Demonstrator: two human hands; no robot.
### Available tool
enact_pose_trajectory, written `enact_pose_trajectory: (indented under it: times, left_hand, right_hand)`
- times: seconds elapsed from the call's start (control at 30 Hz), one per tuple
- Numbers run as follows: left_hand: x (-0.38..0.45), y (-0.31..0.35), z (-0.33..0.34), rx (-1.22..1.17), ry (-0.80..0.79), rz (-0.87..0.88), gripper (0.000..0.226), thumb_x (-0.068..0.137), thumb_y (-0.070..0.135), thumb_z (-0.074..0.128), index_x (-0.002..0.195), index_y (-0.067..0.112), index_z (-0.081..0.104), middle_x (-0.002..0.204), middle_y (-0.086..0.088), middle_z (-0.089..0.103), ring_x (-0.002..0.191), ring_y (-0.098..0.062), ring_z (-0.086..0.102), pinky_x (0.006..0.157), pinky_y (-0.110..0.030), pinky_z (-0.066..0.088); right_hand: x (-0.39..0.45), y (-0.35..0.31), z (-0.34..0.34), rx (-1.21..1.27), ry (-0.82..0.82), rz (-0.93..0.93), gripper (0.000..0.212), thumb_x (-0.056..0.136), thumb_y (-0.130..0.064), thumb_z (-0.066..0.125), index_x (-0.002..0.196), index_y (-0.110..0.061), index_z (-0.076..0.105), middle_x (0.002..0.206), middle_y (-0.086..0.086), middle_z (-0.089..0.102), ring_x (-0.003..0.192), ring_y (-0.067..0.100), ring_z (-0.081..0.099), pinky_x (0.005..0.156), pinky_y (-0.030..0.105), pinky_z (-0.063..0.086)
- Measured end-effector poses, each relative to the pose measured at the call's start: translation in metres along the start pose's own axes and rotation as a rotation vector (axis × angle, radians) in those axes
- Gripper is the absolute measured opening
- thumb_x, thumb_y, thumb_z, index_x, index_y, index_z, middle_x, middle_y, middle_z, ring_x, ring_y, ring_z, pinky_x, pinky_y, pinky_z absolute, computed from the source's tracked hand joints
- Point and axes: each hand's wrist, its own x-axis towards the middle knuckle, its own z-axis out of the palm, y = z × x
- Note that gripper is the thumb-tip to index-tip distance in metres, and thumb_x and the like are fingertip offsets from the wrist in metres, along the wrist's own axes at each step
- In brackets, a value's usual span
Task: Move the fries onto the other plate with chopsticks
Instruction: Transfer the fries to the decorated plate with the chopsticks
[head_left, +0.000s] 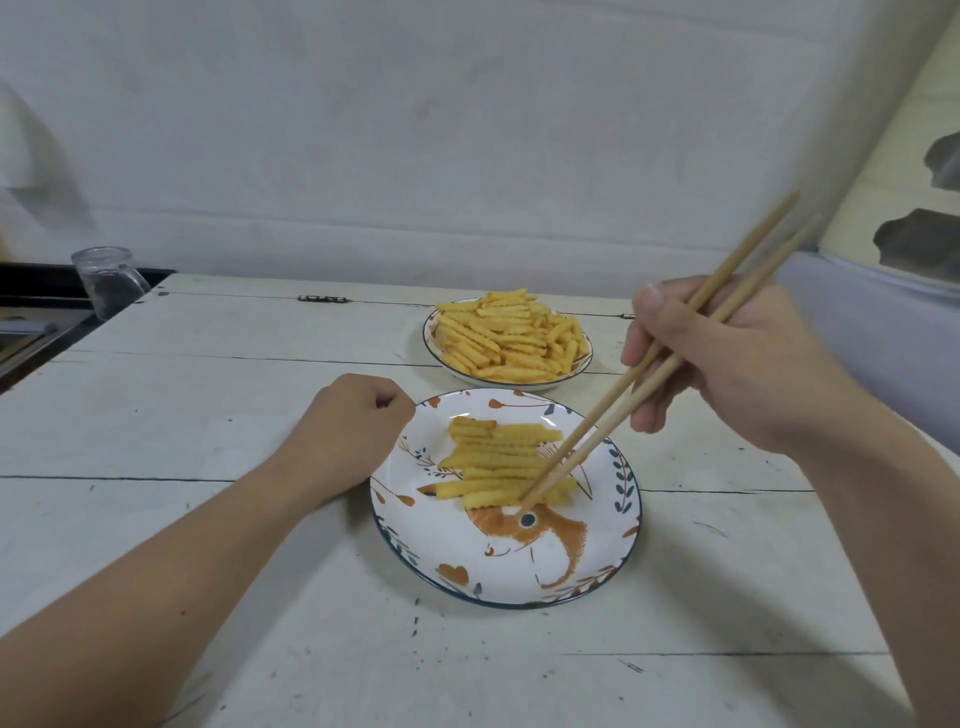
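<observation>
Right hand (727, 364) holds chopsticks (639, 384), tips nearly together at the near fry on the near plate (519, 577); pinch unclear. Left hand (358, 431), fisted, touches its rim at 10 o'clock. Fries (509, 340) remain heaped at 12 o'clock. Release low, withdraw gently.

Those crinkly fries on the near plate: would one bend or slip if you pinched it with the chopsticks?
The fries lie straight, so probably stiff rather than floppy. Their ridged sides likely give the chopsticks some grip. Thin and small, they seem light, though a hard pinch might snap one.
</observation>
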Motion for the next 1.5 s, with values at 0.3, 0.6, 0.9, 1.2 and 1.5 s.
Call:
enact_pose_trajectory:
  times: [0.3, 0.6, 0.9, 1.2, 1.5]
  left_hand:
    - [-0.001, 0.0, -0.001, -0.022, -0.01, -0.012, 0.038, 0.078, 0.038, 0.046, 0.084, 0.007, 0.068, 0.089, -0.02, 0.068, 0.067, -0.014, 0.049, 0.065, -0.032, 0.042]
    - [-0.001, 0.001, 0.001, 0.005, 0.016, 0.0, 0.032, 0.085, 0.032, 0.048, 0.082, 0.008, 0.069, 0.085, -0.016, 0.069, 0.065, -0.015, 0.051, 0.063, -0.031, 0.044]
    - [-0.003, 0.005, 0.002, -0.003, 0.006, -0.009, 0.04, 0.076, 0.036, 0.042, 0.083, 0.003, 0.064, 0.082, -0.022, 0.061, 0.063, -0.014, 0.041, 0.06, -0.031, 0.035]
    - [-0.001, 0.002, 0.003, 0.033, 0.03, 0.013, 0.026, 0.093, 0.021, 0.05, 0.083, 0.002, 0.065, 0.081, -0.022, 0.06, 0.063, -0.013, 0.041, 0.06, -0.031, 0.035]
    - [0.0, 0.001, 0.003, 0.045, 0.042, 0.023, 0.026, 0.093, 0.02, 0.05, 0.084, 0.002, 0.065, 0.081, -0.022, 0.06, 0.062, -0.013, 0.041, 0.059, -0.03, 0.034]
  right_hand:
    - [0.007, 0.012, 0.003, 0.043, -0.026, 0.031, 0.046, 0.081, -0.051, 0.059, 0.062, -0.01, 0.069, 0.052, 0.018, 0.061, 0.044, 0.034, 0.064, 0.042, 0.032, 0.053]
    - [0.051, 0.049, -0.002, 0.157, 0.399, -0.06, 0.042, 0.107, -0.029, 0.046, 0.081, -0.003, 0.066, 0.057, 0.006, 0.065, 0.055, 0.03, 0.07, 0.056, 0.035, 0.061]
    - [0.057, 0.083, 0.006, 0.165, 0.512, -0.114, 0.034, 0.106, -0.03, 0.049, 0.087, -0.01, 0.068, 0.065, 0.0, 0.067, 0.067, 0.028, 0.074, 0.063, 0.028, 0.059]
    - [0.08, 0.087, 0.006, 0.159, 0.494, -0.005, 0.037, 0.104, -0.035, 0.053, 0.091, -0.004, 0.07, 0.071, 0.009, 0.07, 0.072, 0.032, 0.075, 0.072, 0.04, 0.063]
    - [0.082, 0.088, 0.0, 0.172, 0.55, 0.022, 0.042, 0.104, -0.037, 0.052, 0.087, -0.001, 0.066, 0.066, 0.009, 0.068, 0.069, 0.036, 0.075, 0.065, 0.039, 0.063]
